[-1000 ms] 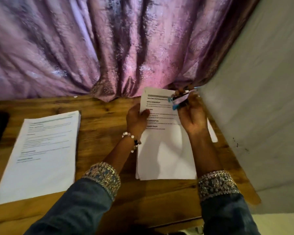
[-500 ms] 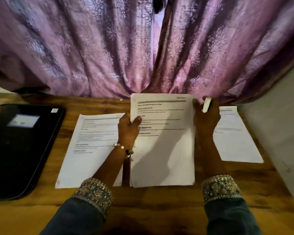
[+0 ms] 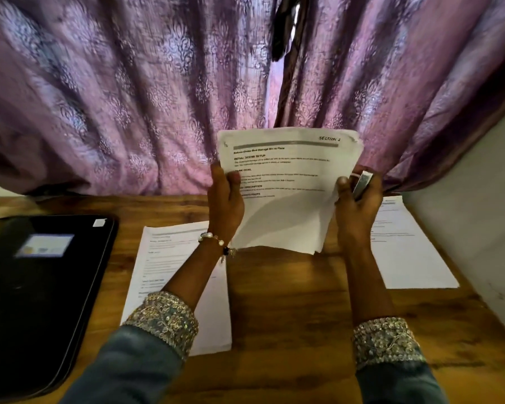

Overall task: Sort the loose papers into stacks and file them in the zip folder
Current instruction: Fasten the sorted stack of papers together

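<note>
Both hands hold a stack of printed papers upright above the wooden table, its lower edge off the wood. My left hand grips the stack's left edge. My right hand grips its right edge and also holds a small flat grey object against the fingers. A second paper stack lies flat under my left forearm. A third paper stack lies flat at the right. The black zip folder lies shut at the left.
A purple patterned curtain hangs right behind the table's far edge. A grey wall borders the table on the right. Bare wood shows between the two flat stacks.
The stack that lay on the table has been lifted upright in both hands. The view has swung left, bringing the black folder and the right stack into sight.
</note>
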